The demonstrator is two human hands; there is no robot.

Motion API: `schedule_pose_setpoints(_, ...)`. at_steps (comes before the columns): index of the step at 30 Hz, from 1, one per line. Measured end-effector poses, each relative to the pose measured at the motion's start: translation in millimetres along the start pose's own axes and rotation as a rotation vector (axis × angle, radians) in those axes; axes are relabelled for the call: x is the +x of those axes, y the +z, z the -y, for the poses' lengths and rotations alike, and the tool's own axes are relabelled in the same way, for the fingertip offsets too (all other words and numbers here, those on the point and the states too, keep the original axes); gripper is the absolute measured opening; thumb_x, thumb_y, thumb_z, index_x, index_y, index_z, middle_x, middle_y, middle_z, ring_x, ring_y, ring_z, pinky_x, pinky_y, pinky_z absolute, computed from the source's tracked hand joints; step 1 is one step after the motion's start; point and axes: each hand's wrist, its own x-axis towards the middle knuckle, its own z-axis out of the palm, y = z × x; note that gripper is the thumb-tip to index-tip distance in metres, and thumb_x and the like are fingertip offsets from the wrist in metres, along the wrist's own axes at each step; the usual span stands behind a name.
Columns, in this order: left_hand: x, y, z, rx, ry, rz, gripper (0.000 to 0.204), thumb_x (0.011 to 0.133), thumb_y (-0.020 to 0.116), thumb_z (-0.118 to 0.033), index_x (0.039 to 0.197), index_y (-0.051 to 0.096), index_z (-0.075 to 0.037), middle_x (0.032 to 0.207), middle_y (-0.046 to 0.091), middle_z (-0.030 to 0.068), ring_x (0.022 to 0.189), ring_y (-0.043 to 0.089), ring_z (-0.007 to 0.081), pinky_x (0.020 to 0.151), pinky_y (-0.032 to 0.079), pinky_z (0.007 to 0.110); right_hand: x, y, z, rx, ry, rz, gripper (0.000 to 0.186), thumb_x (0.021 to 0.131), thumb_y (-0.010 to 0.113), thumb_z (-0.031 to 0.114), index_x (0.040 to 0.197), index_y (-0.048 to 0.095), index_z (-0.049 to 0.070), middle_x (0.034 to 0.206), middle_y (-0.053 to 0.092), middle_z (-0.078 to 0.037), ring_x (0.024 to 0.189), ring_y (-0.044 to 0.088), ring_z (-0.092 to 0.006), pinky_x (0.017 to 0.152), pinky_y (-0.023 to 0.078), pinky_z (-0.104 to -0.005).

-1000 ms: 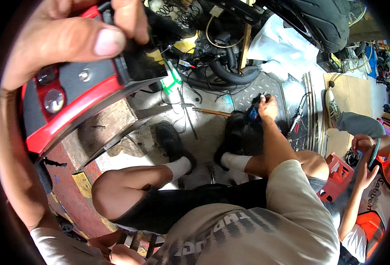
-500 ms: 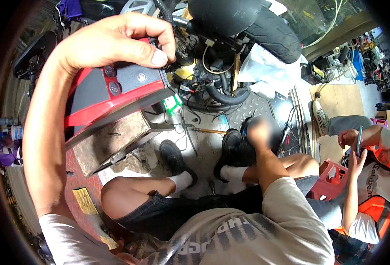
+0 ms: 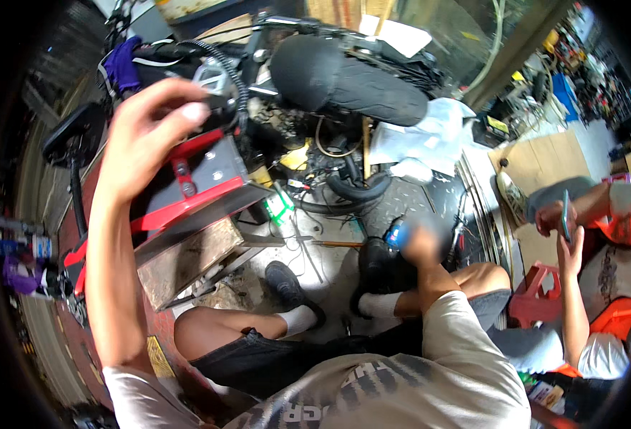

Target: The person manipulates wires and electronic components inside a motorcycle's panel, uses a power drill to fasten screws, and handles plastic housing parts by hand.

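My left hand (image 3: 151, 125) is at the upper left, just above a red and dark-grey scooter body part (image 3: 212, 175), its fingers loosely bent and apart with nothing visible in them. That part rests near a worn wooden block (image 3: 187, 261) with a metal strip. My right hand (image 3: 423, 247), smeared by blur, is at my right foot, closed around a blue object (image 3: 398, 234) that looks like a tool. My black shoes (image 3: 283, 286) stand on the grey floor either side of a few loose cables.
A partly dismantled scooter with a black tyre (image 3: 376, 96) lies ahead, among hoses and a white plastic bag (image 3: 419, 136). At my right a person in an orange vest (image 3: 608, 322) holds a phone (image 3: 565, 214), beside a red stool (image 3: 526, 300) and cardboard (image 3: 537, 157).
My left hand has loosened from the red part and lifted slightly. My view has shifted, showing more of the scooter ahead. My right hand stays low by the blue object.
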Motion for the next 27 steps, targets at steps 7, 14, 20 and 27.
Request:
schedule_pose_setpoints(7,-117,151,-35,-0.645,-0.032,0.006,0.009,0.1,0.078,-0.009,0.098,0.074,-0.001,0.092,0.073,0.0068,0.082,0.069,0.0141,0.076,0.056,0.03,71,-99,46,0.244,0.129,0.213,0.044,0.086,0.069,0.012,0.129,0.069,0.003,0.119,0.072,-0.023,0.105,0.071,-0.0429,0.093,0.057,-0.0562)
schedule_pose_setpoints(14,-128,331,68,-0.988,-0.664,0.039,0.022,0.113,0.065,-0.024,0.116,0.076,-0.006,0.107,0.08,0.0029,0.092,0.073,0.0119,0.075,0.054,0.029,179,-238,119,0.359,0.166,0.706,0.055,0.08,0.085,0.019,0.131,0.068,0.007,0.12,0.073,-0.022,0.115,0.069,-0.0421,0.102,0.055,-0.0527)
schedule_pose_setpoints(20,-125,333,74,-1.182,-0.756,0.052,0.033,0.113,0.062,-0.037,0.118,0.076,-0.007,0.11,0.078,0.0035,0.091,0.071,0.0135,0.075,0.055,0.031,150,-316,177,0.843,0.029,0.644,0.075,0.072,0.089,0.009,0.141,0.062,0.005,0.125,0.069,-0.022,0.117,0.07,-0.043,0.099,0.058,-0.0498)
schedule_pose_setpoints(27,-145,337,61,-1.373,-0.706,0.099,0.027,0.11,0.066,-0.025,0.1,0.074,-0.001,0.084,0.073,0.0087,0.073,0.069,0.0187,0.072,0.057,0.033,108,-331,204,1.025,0.053,0.729,0.077,0.077,0.083,0.004,0.148,0.054,0.003,0.128,0.066,-0.018,0.121,0.07,-0.0402,0.102,0.057,-0.0478)
